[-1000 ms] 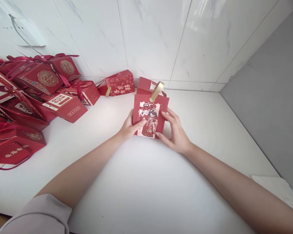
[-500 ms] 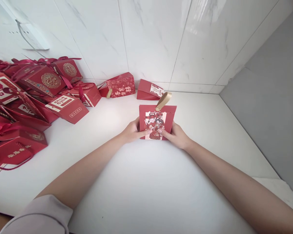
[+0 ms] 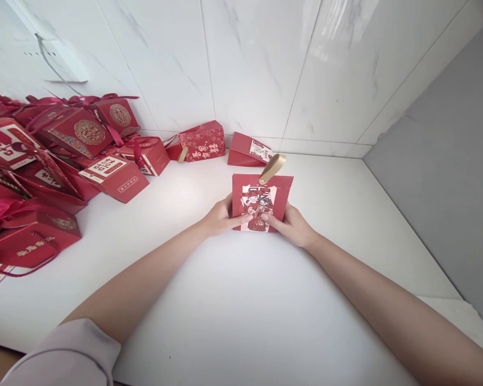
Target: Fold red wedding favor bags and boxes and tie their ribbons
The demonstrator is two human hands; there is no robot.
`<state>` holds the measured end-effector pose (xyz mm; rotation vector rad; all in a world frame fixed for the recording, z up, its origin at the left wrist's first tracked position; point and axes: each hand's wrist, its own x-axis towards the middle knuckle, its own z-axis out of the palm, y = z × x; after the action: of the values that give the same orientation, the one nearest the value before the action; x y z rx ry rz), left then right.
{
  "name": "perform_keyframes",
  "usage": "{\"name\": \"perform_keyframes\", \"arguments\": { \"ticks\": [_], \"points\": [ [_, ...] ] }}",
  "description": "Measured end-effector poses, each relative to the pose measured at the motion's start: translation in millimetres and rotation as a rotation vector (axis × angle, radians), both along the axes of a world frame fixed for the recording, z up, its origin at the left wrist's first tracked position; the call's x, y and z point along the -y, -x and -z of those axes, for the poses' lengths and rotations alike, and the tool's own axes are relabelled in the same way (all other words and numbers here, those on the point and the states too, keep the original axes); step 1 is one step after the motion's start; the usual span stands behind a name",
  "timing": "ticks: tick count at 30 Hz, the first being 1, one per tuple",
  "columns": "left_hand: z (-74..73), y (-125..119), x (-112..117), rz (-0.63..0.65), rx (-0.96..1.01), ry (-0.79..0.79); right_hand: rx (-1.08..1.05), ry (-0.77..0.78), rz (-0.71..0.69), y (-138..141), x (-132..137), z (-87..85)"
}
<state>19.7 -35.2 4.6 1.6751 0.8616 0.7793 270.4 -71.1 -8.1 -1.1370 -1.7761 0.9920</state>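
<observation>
A red gift box (image 3: 280, 195) with a picture of two cartoon figures on its front stands upright between my hands. A gold ribbon loop (image 3: 272, 169) rises from its top edge. My left hand (image 3: 225, 215) grips the left side, its thumb lying across the front. On the opposite side my right hand (image 3: 293, 222) holds it the same way, and the two thumb tips nearly meet over the picture. The other fingers are hidden behind the box.
Many red gift boxes with ribbons (image 3: 115, 177) are heaped on the left of the white table (image 3: 233, 305). Against the tiled wall (image 3: 257, 64) lie a patterned red box (image 3: 203, 145) and a plain-sided one (image 3: 241, 150). A grey surface (image 3: 438, 145) borders the table's right edge.
The view has shifted slightly, so the whole scene sits a little further right. Both hands keep the same hold on the gift box.
</observation>
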Motion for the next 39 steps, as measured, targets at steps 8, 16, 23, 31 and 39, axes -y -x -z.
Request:
{"name": "perform_keyframes", "arguments": {
  "ticks": [8, 16, 23, 31, 39],
  "points": [
    [-1.4, -0.3, -0.4, 0.0, -0.016, -0.004, -0.015, 0.026, 0.01, 0.5, 1.5, -1.0],
    [-0.7, -0.7, -1.3, -0.012, -0.025, -0.004, -0.025, 0.051, -0.002, 0.5, 2.4, -3.4],
    [-1.2, -0.7, -0.9, -0.002, -0.019, 0.001, -0.029, 0.051, 0.001, 0.3, 2.5, -2.7],
    [2.6, -0.3, -2.8, 0.0, -0.021, -0.01, -0.016, 0.048, 0.006, -0.5, 1.4, -1.0],
    [1.8, 0.0, -2.2, 0.001, -0.026, -0.01, -0.024, 0.042, 0.001, -0.9, 1.7, -1.0]
  ]
}}
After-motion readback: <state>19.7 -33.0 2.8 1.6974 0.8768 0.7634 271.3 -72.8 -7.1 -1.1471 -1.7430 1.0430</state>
